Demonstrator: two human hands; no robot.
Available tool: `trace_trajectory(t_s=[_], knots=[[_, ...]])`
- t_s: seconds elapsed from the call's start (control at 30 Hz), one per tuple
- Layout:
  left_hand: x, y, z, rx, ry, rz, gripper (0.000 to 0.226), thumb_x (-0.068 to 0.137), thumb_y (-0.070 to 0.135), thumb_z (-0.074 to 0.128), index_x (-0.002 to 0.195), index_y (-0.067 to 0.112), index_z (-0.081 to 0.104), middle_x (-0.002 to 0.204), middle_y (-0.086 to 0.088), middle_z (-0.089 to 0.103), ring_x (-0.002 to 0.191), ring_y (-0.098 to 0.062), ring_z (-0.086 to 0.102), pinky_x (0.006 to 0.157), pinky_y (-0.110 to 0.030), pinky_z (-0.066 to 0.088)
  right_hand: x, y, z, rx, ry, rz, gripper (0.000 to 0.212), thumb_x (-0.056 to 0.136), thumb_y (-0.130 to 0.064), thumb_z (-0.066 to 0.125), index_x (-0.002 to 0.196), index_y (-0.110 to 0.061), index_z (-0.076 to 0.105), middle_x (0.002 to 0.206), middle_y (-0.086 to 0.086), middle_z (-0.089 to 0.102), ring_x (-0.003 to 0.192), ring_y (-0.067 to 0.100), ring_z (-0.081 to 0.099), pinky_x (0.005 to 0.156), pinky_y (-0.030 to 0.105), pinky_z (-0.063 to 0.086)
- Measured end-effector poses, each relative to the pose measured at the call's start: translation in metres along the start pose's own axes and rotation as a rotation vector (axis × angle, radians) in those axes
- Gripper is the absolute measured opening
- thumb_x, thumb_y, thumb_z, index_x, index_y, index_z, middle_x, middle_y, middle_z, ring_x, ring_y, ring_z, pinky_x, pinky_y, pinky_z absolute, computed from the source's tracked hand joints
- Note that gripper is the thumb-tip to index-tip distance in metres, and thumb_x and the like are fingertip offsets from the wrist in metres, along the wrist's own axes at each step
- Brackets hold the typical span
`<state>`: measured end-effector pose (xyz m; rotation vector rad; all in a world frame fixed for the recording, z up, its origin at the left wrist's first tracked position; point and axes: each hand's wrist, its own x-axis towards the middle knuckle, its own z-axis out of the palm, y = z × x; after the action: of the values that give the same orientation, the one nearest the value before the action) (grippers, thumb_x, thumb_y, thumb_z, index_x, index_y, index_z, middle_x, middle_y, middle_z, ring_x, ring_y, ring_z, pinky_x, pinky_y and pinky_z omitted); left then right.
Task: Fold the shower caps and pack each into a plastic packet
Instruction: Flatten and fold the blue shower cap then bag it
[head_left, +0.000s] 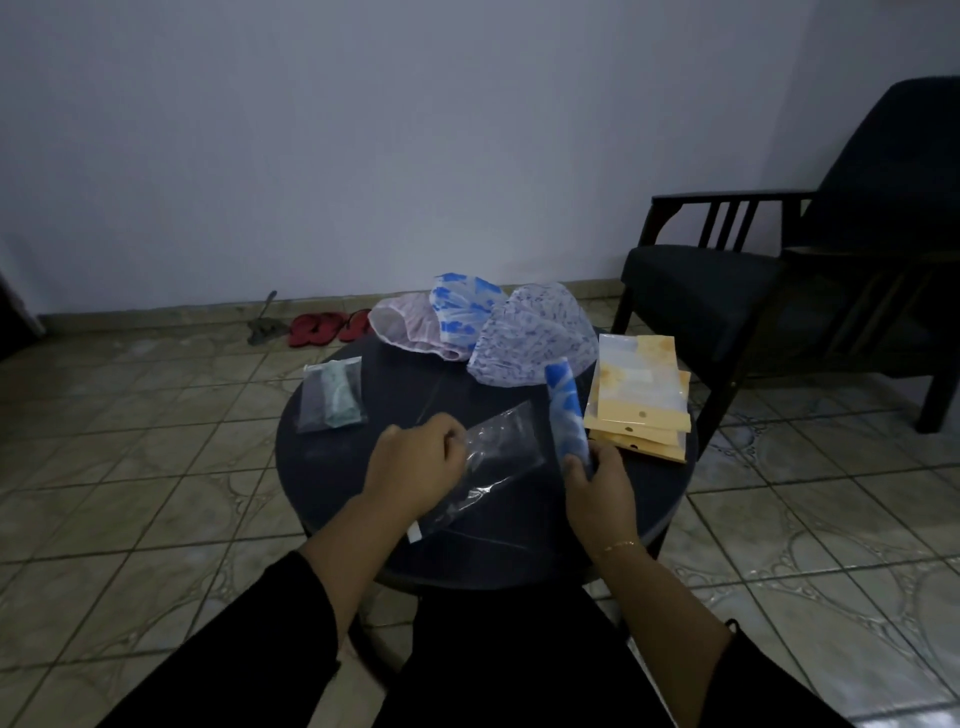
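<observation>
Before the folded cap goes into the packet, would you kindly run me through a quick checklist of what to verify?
1. Folded blue cap gripped by right hand: ok.
2. Clear packet held by left hand: ok.
3. Packet mouth open: cannot tell.
4. Cap folded narrow enough for the packet: ok, seemingly.
5. Cap lined up with the packet mouth: not ok, it stands beside the packet.
6. Unfolded caps lie apart from the hands: ok.
</observation>
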<state>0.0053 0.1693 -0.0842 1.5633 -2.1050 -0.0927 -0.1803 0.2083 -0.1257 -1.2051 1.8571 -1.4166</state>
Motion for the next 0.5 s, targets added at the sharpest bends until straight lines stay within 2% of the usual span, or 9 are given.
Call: trace_trajectory(t_s=[0.07, 0.13, 0.23, 0.3, 0.33, 0.43, 0.5], knots=[[0.006, -0.005, -0.002, -0.001, -0.068, -0.058, 0.021, 0.094, 0.029, 0.043, 0.105, 0.025, 0.060, 0.092, 0.002, 0.070, 0.088, -0.020, 0.062, 0.079, -0.028, 0.035, -0.003, -0.002, 0.005, -0.003, -0.025, 0.010, 0.026, 0.096, -0.022, 0.050, 0.119, -0.011, 0.054, 0.096, 0.000, 0.056, 0.080, 0.009, 0.051, 0.064, 0.023, 0.037], [0.011, -0.014, 0.002, 0.106, -0.132, -0.055, 0.025, 0.093, 0.028, 0.042, 0.110, 0.026, 0.061, 0.103, 0.003, 0.068, 0.095, -0.019, 0.060, 0.084, -0.031, 0.035, -0.006, -0.002, 0.005, -0.036, -0.046, -0.002, 0.027, 0.096, -0.023, 0.050, 0.119, -0.012, 0.057, 0.094, -0.003, 0.056, 0.084, 0.011, 0.052, 0.072, 0.025, 0.037], [0.013, -0.025, 0.014, 0.342, -0.035, -0.011, 0.036, 0.087, 0.024, 0.043, 0.117, 0.023, 0.063, 0.114, -0.001, 0.059, 0.107, -0.025, 0.051, 0.091, -0.038, 0.034, -0.009, 0.000, 0.005, -0.083, -0.070, -0.041, 0.025, 0.095, -0.022, 0.052, 0.116, -0.013, 0.061, 0.090, -0.004, 0.057, 0.082, 0.011, 0.051, 0.071, 0.024, 0.035], [0.010, -0.020, 0.021, 0.285, 0.052, -0.015, 0.040, 0.083, 0.019, 0.044, 0.117, 0.020, 0.065, 0.112, -0.003, 0.058, 0.105, -0.027, 0.050, 0.087, -0.039, 0.038, -0.010, 0.000, 0.005, -0.110, -0.079, -0.058, 0.023, 0.095, -0.021, 0.052, 0.113, -0.014, 0.063, 0.086, -0.005, 0.057, 0.079, 0.011, 0.051, 0.068, 0.024, 0.034], [0.009, -0.012, 0.024, 0.213, 0.031, -0.021, 0.039, 0.086, 0.017, 0.045, 0.120, 0.020, 0.064, 0.115, -0.003, 0.057, 0.107, -0.026, 0.049, 0.088, -0.038, 0.039, -0.011, 0.000, 0.005, -0.114, -0.078, -0.065, 0.021, 0.094, -0.021, 0.052, 0.111, -0.014, 0.063, 0.085, -0.005, 0.057, 0.079, 0.011, 0.052, 0.067, 0.024, 0.034], [0.003, 0.018, 0.042, -0.012, -0.140, -0.064, 0.038, 0.093, 0.015, 0.042, 0.129, 0.019, 0.055, 0.129, -0.003, 0.051, 0.118, -0.022, 0.044, 0.096, -0.034, 0.038, -0.012, 0.000, 0.006, -0.120, -0.071, -0.070, 0.018, 0.094, -0.020, 0.053, 0.106, -0.013, 0.064, 0.083, -0.003, 0.059, 0.080, 0.015, 0.056, 0.066, 0.025, 0.035], [-0.001, 0.032, 0.053, -0.088, -0.215, -0.142, 0.036, 0.095, 0.015, 0.038, 0.126, 0.019, 0.056, 0.130, -0.003, 0.052, 0.120, -0.022, 0.044, 0.096, -0.035, 0.040, -0.011, 0.001, 0.006, -0.104, -0.070, -0.065, 0.019, 0.093, -0.020, 0.053, 0.106, -0.012, 0.064, 0.083, -0.002, 0.060, 0.078, 0.015, 0.056, 0.066, 0.026, 0.036]])
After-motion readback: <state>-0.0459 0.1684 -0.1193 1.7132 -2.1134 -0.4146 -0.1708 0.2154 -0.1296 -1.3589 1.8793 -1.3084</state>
